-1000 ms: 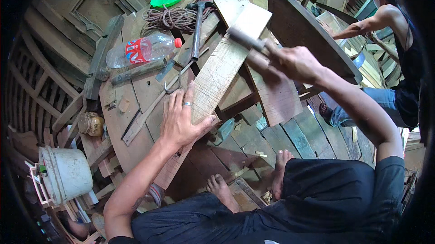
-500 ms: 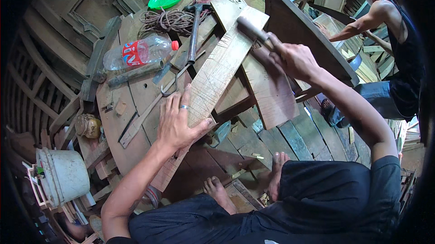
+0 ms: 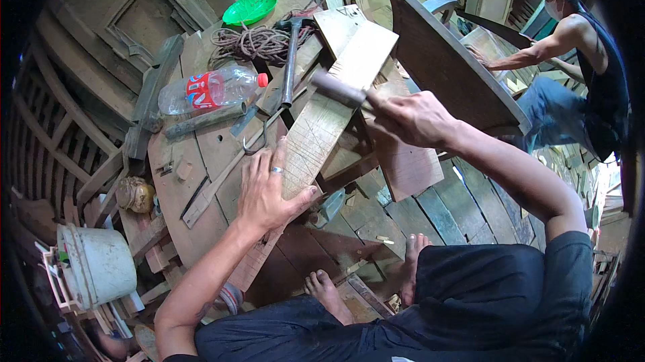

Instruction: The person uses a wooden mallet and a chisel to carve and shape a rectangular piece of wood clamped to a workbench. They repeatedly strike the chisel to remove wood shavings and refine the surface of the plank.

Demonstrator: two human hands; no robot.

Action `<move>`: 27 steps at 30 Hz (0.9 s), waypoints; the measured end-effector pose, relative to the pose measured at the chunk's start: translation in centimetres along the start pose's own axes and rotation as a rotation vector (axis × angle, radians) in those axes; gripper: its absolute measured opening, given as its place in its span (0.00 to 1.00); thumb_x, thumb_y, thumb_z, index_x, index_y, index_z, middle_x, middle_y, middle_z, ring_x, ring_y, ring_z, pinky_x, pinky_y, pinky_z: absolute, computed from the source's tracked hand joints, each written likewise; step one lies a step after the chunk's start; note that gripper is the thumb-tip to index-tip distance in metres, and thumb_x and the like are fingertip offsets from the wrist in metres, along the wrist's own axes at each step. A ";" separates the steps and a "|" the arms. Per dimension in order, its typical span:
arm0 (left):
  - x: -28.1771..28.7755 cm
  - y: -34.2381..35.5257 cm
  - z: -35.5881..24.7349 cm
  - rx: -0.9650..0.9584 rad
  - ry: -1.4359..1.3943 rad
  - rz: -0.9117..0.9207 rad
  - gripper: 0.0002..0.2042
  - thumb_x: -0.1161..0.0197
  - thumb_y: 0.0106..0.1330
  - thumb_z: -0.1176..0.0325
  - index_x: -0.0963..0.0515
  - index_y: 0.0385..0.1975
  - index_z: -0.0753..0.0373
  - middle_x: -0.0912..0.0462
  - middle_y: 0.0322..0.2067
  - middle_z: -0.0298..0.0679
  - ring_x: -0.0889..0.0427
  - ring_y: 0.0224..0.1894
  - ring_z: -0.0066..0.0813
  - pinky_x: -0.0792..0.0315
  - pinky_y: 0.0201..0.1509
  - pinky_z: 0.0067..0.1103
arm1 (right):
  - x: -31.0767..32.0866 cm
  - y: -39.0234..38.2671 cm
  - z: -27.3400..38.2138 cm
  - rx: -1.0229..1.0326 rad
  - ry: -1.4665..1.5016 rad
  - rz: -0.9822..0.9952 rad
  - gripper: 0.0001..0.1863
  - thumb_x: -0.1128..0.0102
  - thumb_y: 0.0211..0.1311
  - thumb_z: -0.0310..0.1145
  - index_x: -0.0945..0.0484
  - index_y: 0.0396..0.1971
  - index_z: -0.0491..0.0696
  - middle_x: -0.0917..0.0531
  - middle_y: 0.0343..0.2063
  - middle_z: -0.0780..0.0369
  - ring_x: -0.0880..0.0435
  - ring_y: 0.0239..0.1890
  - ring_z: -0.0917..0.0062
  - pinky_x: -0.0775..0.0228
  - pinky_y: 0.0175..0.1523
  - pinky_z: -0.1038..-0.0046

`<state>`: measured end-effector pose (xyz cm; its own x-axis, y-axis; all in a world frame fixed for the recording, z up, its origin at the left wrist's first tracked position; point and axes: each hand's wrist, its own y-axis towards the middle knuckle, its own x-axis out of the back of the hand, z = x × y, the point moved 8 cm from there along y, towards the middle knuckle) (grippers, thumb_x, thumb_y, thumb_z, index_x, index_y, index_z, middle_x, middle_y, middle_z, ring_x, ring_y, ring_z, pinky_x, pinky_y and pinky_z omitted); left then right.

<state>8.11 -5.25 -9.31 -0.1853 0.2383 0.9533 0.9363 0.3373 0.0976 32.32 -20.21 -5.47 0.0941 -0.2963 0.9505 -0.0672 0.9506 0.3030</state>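
A long, pale wooden board (image 3: 316, 135) with cracks and scratch lines slants across the bench, its near end low beside my left knee. My left hand (image 3: 265, 190) lies on its lower part with fingers stretched out and the thumb toward the right edge. My right hand (image 3: 420, 118) is wrapped round the handle of a hand tool (image 3: 339, 89) with a dark oblong head. The head is over the board's upper half, blurred; I cannot tell its exact kind or whether it touches the wood. Beside the board lie a hammer (image 3: 291, 66) and a curved metal hook (image 3: 259, 139).
On the bench (image 3: 201, 190) are a plastic bottle (image 3: 215, 90), coiled rope (image 3: 252, 46) and a green basket (image 3: 250, 7). A wide dark panel (image 3: 450, 59) leans at the right. Behind it, another person (image 3: 584, 59) works with a saw (image 3: 497, 28). A white bucket (image 3: 104, 264) stands left.
My right hand has brought the tool down and left along the board, toward my left hand. My left hand stays on the board. The other person's body has shifted slightly.
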 end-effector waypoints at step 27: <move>-0.5 0.3 -0.2 -0.024 0.023 -0.006 0.57 0.32 0.59 0.34 0.49 0.80 0.69 0.31 0.63 0.62 0.33 0.66 0.59 0.41 0.72 0.49 | 0.7 -0.7 -5.2 -0.280 -0.166 -0.064 0.26 0.43 0.77 0.46 0.27 0.68 0.50 0.13 0.25 0.57 0.15 0.19 0.65 0.26 0.21 0.60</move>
<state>8.59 -5.44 -9.66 -0.1846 0.2148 0.9591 0.9421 0.3166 0.1104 37.64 -20.62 -5.38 -0.0759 -0.3455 0.9353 0.2111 0.9112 0.3537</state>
